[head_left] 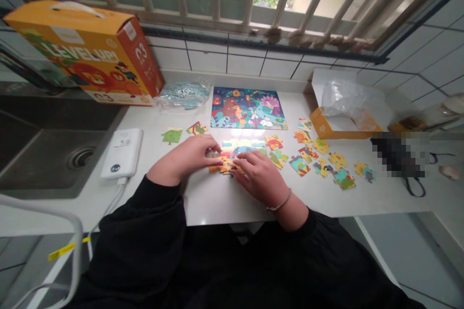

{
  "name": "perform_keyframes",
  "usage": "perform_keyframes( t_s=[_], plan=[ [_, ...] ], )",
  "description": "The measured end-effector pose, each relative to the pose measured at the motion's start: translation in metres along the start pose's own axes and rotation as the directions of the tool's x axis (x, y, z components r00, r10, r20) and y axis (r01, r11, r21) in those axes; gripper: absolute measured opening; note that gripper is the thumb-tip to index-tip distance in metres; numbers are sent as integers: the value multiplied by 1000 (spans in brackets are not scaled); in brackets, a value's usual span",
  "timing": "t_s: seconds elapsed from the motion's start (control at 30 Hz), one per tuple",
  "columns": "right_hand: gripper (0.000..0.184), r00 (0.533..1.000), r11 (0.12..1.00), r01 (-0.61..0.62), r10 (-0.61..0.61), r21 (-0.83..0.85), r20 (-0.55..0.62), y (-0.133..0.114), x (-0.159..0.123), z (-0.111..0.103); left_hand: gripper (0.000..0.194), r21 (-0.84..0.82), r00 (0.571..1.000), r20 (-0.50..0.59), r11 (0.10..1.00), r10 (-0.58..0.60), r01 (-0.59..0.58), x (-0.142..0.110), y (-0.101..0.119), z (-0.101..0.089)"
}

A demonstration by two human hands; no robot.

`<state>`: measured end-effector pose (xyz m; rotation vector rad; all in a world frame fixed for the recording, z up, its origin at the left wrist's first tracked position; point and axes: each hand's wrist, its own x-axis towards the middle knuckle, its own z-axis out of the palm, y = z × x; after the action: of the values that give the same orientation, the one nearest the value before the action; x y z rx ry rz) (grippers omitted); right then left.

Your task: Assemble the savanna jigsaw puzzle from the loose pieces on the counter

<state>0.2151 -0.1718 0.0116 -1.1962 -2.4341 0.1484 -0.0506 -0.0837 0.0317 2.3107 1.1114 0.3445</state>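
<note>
My left hand [188, 154] and my right hand [259, 176] meet over a small group of joined jigsaw pieces [226, 161] on the white countertop [319, 203]. The fingertips of both hands grip the pieces at the group's near edge. Farther ahead, a row of pale pieces [241, 144] lies against the group. Several loose pieces [322, 159] are spread to the right of my right hand. Two more [172, 135] lie beyond my left hand. A colourful printed puzzle picture [248, 108] lies flat behind them.
A yellow-orange "Level Up" box [83, 53] stands at the back left, beside a clear plastic bag [184, 94]. Left of my hands sit a white power bank [123, 153] and a steel sink [43, 154]. An open box [340, 116] and a pixelated dark object [398, 154] are on the right.
</note>
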Motion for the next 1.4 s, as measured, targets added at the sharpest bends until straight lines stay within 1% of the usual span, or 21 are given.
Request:
perform_keyframes(
  t_s=[0.1,0.2,0.27,0.37,0.43,0.77,0.9,1.0,1.1,1.3,1.4],
  plan=[
    [21,999,999,-47,47,-10,5,17,-12,-3,32,8,998,56,1000,8,-9,-1,-3,2],
    [23,998,998,-62,62,-12,5,23,-18,0,37,-16,995,99,1000,-11,13,-3,-2,1],
    [23,997,997,-75,75,-6,-5,24,-19,3,34,-14,993,108,999,-36,37,-4,-2,-1],
    [23,995,995,-99,99,11,-8,23,-19,4,32,12,992,95,997,-83,82,-6,-1,-3],
    [22,993,993,-114,114,14,-10,23,-19,4,33,25,991,91,995,-95,93,-6,0,-4],
    [22,989,989,-148,148,17,2,23,-17,4,35,-12,990,142,1000,-24,26,-8,-5,-4],
    [23,989,988,-150,150,30,4,23,-17,3,40,4,992,123,1000,-31,31,-8,-2,-5],
    [23,989,988,-150,150,31,0,23,-17,3,32,10,994,110,1000,-1,0,-6,2,-3],
    [23,989,988,-151,151,34,1,24,-17,4,23,22,992,126,1000,19,-22,-3,5,-1],
    [22,988,987,-156,156,32,0,23,-17,4,22,59,990,141,998,-23,14,0,7,0],
    [22,988,988,-155,155,27,3,22,-17,3,21,66,988,153,998,-21,11,0,9,1]
  ],
)
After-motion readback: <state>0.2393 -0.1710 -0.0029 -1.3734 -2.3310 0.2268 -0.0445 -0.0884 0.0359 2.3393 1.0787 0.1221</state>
